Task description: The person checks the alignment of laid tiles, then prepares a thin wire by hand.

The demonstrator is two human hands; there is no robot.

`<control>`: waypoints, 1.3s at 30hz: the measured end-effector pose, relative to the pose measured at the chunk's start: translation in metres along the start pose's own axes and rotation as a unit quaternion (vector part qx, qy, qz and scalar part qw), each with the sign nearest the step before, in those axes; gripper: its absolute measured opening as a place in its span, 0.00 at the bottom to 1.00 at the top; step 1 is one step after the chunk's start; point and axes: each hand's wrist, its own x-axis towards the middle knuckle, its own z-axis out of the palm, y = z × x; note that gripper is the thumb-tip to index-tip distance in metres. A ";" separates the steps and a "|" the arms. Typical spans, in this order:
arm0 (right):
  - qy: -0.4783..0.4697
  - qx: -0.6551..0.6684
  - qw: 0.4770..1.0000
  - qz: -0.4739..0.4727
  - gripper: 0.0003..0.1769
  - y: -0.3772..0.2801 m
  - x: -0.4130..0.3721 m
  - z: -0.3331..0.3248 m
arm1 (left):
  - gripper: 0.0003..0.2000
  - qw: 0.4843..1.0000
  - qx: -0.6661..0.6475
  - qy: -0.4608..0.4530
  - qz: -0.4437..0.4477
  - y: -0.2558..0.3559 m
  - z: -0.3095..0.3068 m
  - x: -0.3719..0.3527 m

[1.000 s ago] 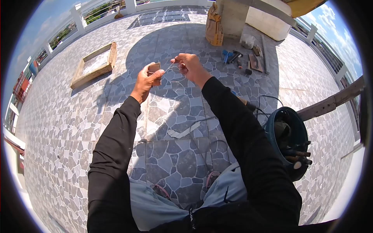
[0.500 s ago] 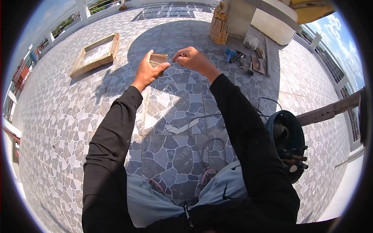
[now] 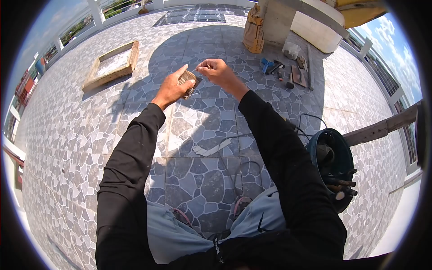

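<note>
My left hand (image 3: 173, 86) grips a small brown block (image 3: 187, 78) with fine parallel lines across its face, which looks like string wound round a piece of wood. The thumb lies over its near side, and the palm hides part of it. Just to the right, my right hand (image 3: 215, 72) is closed in a pinch close to the block's upper edge. Whatever sits between those fingertips is too thin to make out. Both hands are held out in front of me, above the patterned tile floor (image 3: 198, 121).
A wooden frame box (image 3: 108, 77) lies at the far left. Hand tools (image 3: 274, 67) lie on the right, near a paper sack (image 3: 254, 35). A dark green bucket (image 3: 330, 135) of tools stands by my right arm, beside a wooden beam (image 3: 382, 128). A cable (image 3: 234, 137) crosses the floor.
My left hand has turned and dipped slightly, tilting the block. The right hand has moved a little left and down, nearer to it. Pale loose strands seen below the hands earlier no longer show clearly.
</note>
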 end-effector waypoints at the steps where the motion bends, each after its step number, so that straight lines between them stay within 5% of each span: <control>1: 0.007 0.013 1.000 0.002 0.13 0.001 -0.002 0.001 | 0.36 1.000 -0.019 -0.018 0.001 -0.001 0.000 0.001; 6: 0.019 0.126 0.988 0.090 0.12 -0.005 -0.014 0.007 | 0.35 0.978 -0.208 -0.037 0.003 0.014 0.014 -0.005; 8: 0.011 0.165 0.978 0.126 0.11 -0.005 -0.015 0.008 | 0.34 0.984 -0.135 -0.064 0.093 0.020 0.014 -0.005; 14: -0.076 0.103 0.980 0.149 0.08 0.006 -0.008 -0.009 | 0.20 0.987 0.061 0.019 0.149 0.029 0.012 -0.010; 16: -0.144 -0.008 0.978 0.149 0.05 -0.001 -0.004 -0.015 | 0.17 0.986 0.062 0.033 0.153 0.033 0.017 -0.012; 19: -0.177 0.075 0.951 0.242 0.03 -0.006 -0.005 -0.026 | 0.14 0.986 0.060 0.040 0.153 0.039 0.021 -0.012; 23: -0.262 0.072 0.934 0.232 0.04 0.003 -0.011 -0.042 | 0.12 0.981 0.060 0.063 0.176 0.027 0.020 -0.004; 26: -0.263 -0.044 0.934 0.238 0.06 0.012 -0.020 -0.040 | 0.11 0.975 0.089 0.123 0.163 0.021 -0.001 0.006; 29: -0.191 0.073 0.954 0.219 0.09 0.008 -0.029 -0.027 | 0.12 0.979 0.067 0.160 0.110 0.016 -0.005 0.012; 31: -0.118 0.153 0.957 0.216 0.20 -0.005 -0.027 -0.013 | 0.12 0.976 0.052 0.200 0.064 0.015 -0.004 0.013; 37: -0.122 0.129 0.973 0.150 0.35 -0.022 -0.020 0.020 | 0.13 0.966 0.080 0.227 0.091 0.021 0.000 0.011; 39: -0.113 0.136 0.976 0.128 0.36 -0.021 -0.019 0.025 | 0.14 0.975 0.006 0.219 0.031 0.021 -0.004 0.011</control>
